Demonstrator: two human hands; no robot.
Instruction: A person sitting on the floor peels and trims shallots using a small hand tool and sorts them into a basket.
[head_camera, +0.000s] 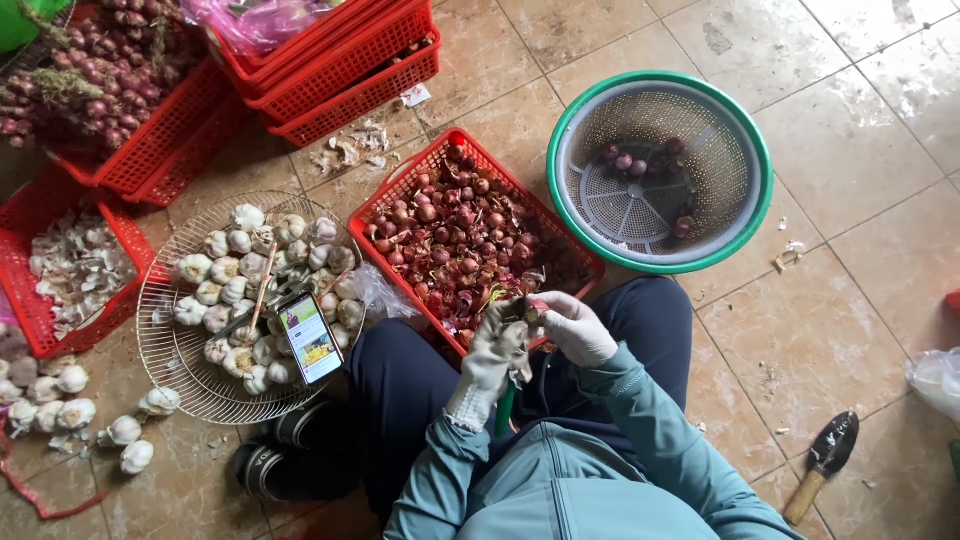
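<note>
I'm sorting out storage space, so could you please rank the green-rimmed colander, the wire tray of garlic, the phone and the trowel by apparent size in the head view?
1-2. Green-rimmed colander and wire tray: too alike to rank.
3. Phone.
4. Trowel, similar to the phone, so unsure.

This looks like a produce-sorting spot on a tiled floor (820, 330): red plastic crates (340, 70) of shallots stacked far left, a wire basket (165, 345) of garlic, a green-rimmed colander (660, 262) far right.
</note>
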